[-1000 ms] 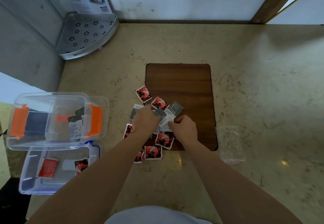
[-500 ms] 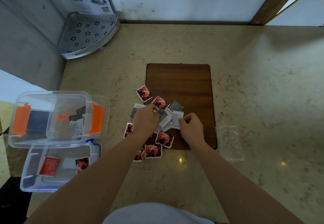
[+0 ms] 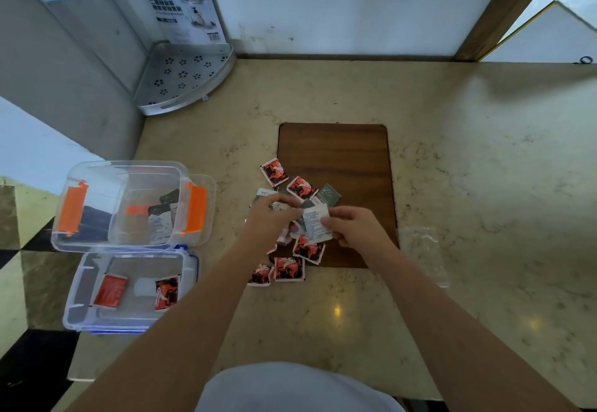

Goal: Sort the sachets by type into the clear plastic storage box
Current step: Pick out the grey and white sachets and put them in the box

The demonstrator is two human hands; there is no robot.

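Observation:
A loose pile of sachets lies on the near left part of a wooden board [image 3: 336, 150]: red-and-black ones [image 3: 274, 172] and grey-white ones [image 3: 329, 193]. My right hand [image 3: 353, 226] pinches a grey-white sachet [image 3: 317, 222] lifted over the pile. My left hand [image 3: 273, 218] hovers beside it with curled fingers gripping other grey-white sachets. At the left stands a clear box with orange latches [image 3: 129, 205] holding grey-white sachets. In front of it a shallower clear box with blue trim [image 3: 132, 292] holds red sachets.
A clear plastic bag [image 3: 423, 253] lies right of the board on the marble counter [image 3: 468, 185]. A perforated metal corner shelf [image 3: 184, 77] sits at the back left by the wall. The counter's left edge runs under the two boxes.
My right hand has lifted a grey-white sachet from the pile and drawn it toward my left hand. The view has shifted slightly; boxes and board stay put.

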